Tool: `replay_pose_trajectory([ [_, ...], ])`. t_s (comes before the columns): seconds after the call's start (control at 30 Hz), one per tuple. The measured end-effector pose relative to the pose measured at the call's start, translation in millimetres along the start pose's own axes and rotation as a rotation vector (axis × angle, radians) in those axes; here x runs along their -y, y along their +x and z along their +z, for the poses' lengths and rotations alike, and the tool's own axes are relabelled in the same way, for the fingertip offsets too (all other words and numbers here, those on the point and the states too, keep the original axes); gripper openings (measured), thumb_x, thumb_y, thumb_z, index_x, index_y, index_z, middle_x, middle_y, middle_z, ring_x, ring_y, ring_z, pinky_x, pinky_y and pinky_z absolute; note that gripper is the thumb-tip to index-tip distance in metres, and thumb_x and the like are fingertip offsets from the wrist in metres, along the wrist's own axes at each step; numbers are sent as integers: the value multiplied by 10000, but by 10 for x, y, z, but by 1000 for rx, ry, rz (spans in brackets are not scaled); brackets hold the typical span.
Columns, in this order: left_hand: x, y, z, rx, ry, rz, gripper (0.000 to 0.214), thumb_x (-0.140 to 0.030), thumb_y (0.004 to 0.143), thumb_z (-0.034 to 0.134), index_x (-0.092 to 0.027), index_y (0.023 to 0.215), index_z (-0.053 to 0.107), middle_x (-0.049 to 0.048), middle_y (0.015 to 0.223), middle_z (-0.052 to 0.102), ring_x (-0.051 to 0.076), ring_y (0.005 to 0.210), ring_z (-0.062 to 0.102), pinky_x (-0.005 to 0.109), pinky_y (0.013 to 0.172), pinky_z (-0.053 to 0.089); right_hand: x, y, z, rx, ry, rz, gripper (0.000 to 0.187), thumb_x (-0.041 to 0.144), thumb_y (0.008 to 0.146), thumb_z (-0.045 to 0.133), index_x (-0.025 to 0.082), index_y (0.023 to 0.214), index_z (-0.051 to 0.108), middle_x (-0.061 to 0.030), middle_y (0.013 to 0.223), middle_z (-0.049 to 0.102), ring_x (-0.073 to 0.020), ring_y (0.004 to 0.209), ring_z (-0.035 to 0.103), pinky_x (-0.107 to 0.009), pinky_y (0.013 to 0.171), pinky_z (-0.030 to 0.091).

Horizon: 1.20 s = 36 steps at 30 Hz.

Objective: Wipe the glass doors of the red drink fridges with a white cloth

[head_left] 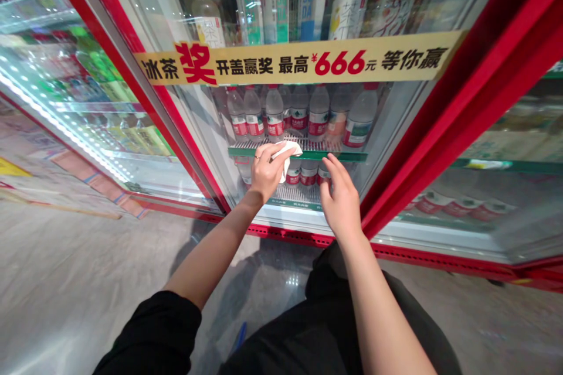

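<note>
A crumpled white cloth or tissue (290, 152) is held in my left hand (267, 171), up against the glass door (193, 123) of a drinks fridge. The left fingers are closed on it, and a ring shows on one of them. To the right, my right hand (341, 196) holds nothing; its fingers are stretched out and apart, close to the same glass. Whether its fingertips touch the pane I cannot tell. Behind the glass stand water bottles (275, 114) with red labels on a green-edged shelf (356, 157).
A yellow banner strip (259, 73) crosses the door above my hands. Red frames (422, 105) border it, with further fridges on both sides. Taller soda bottles (312, 3) fill the upper shelf. Below lies the grey floor (109, 263); a blue object (240, 337) is near my legs.
</note>
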<state>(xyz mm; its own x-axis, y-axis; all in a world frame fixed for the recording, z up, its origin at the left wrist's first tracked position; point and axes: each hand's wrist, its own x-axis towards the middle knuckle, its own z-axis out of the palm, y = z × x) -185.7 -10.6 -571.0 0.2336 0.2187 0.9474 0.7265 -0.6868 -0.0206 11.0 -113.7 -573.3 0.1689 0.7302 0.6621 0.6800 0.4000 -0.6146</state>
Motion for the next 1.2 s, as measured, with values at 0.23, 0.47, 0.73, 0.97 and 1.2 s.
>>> replay_pose_trajectory([
  [0.23,-30,42,33,-27,-19,-143,306,-205,1094,577,-319,1250,815,77,1269,774,217,1187,661,446,1121,555,11,-4,23,23,-18,0,563,143,970,497,224,1506,648,-130,1641,606,-276,1511,599,-547,1311,461],
  [0.47,-95,-123,35,39,-14,5,304,-196,1094,582,-305,1253,816,73,1210,785,200,1202,686,378,1094,572,6,-7,33,18,-24,8,557,151,972,500,238,1502,649,-118,1639,611,-264,1509,600,-527,1312,461],
  [0.73,-327,188,207,17,-70,-152,318,-216,1102,567,-319,1283,807,78,1288,777,224,1223,666,454,1148,541,-1,-2,34,4,-25,-10,560,146,978,497,256,1508,644,-108,1624,626,-251,1510,597,-527,1312,461],
  [0.97,-442,5,243,63,-75,43,297,-206,1102,576,-294,1259,813,64,1240,788,191,1191,693,360,1101,571,-17,-6,15,-6,-28,2,555,154,977,496,269,1498,650,-105,1613,636,-251,1501,603,-535,1312,457],
  [1.2,-351,58,174,4,-51,-24,300,-182,1092,584,-279,1254,816,81,1206,779,204,1199,677,381,1103,561,-5,-1,-19,-9,2,5,558,148,975,498,252,1503,646,-112,1629,619,-256,1513,591,-536,1323,443],
])
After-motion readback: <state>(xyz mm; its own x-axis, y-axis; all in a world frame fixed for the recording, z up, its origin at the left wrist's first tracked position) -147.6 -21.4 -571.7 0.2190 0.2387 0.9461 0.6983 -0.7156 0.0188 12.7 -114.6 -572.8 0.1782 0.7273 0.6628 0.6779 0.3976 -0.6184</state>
